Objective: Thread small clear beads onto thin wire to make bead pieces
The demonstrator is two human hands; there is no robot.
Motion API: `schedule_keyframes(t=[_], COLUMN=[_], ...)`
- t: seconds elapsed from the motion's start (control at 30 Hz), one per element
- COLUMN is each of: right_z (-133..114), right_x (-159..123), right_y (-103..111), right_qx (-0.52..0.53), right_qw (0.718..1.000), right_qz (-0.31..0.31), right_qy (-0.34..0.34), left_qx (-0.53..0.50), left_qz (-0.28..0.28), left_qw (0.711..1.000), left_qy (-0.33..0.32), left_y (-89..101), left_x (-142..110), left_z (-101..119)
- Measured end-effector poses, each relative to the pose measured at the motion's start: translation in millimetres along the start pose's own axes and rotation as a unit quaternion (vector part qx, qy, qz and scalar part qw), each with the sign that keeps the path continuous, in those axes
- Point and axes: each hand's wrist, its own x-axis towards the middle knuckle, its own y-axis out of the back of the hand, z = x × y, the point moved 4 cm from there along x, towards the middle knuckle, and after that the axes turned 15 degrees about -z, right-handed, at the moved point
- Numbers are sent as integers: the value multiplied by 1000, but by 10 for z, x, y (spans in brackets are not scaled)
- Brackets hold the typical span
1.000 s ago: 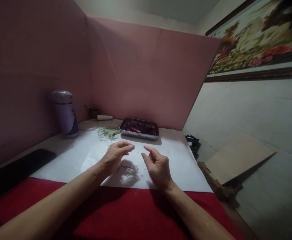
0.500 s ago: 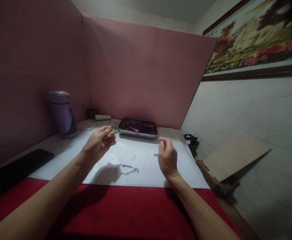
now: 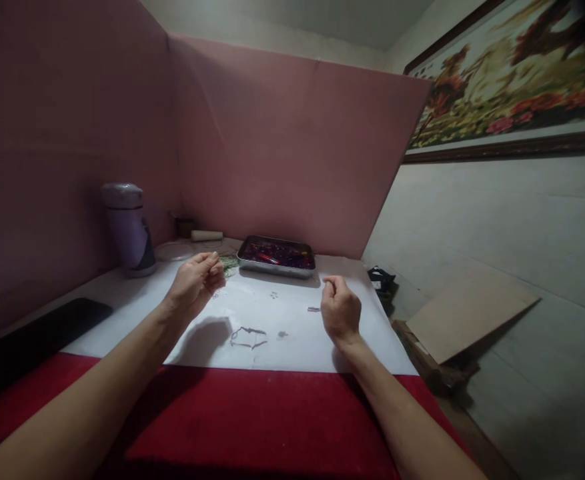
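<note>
Above the left of a white sheet, my left hand is closed in a pinch. My right hand is closed too, held over the right of the sheet with thumb on the bent forefinger. Whatever lies between the fingertips of either hand is too fine to make out. Between and below the hands lies a thin dark cord-like piece in an open loop shape. Beside it is a small dark bit. Several tiny pieces lie farther back, and a short dark strip sits left of my right hand.
Behind the hands stands a metal tray of dark purple bits with a red tool. Green thread lies beside it. A purple flask, a pale roll and a black object are leftward. Pink panels enclose the table.
My hands have drawn slightly apart, the left going left and the right going a little right. Both stay pinched. The small dark bit now shows farther from the cord-like piece.
</note>
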Motion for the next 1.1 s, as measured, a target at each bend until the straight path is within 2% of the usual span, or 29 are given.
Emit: schedule_keyframes(t=[0.23, 0.4, 0.6, 0.83, 1.0, 1.1], right_z=[-32, -45, -14, -65, -114, -136], right_x=[-15, -25, -34, -50, -63, -79], right_y=[-61, -142, -235, -214, -199, -215], right_qx=[-24, -55, -67, -68, -53, -53], right_qw=[998, 990, 983, 975, 962, 955], right_qz=[-51, -118, -162, -201, -253, -278], right_qy=[27, 51, 62, 70, 90, 88], left_qx=[12, 23, 56, 90, 138, 226], left_qz=[33, 60, 88, 106, 98, 111], left_qw=[999, 998, 993, 987, 981, 963], left_qy=[2, 27, 60, 86, 95, 99], left_y=[29, 97, 180, 207, 217, 230], left_x=[1, 4, 14, 10, 18, 20], left_z=[14, -27, -89, -157, -168, -172])
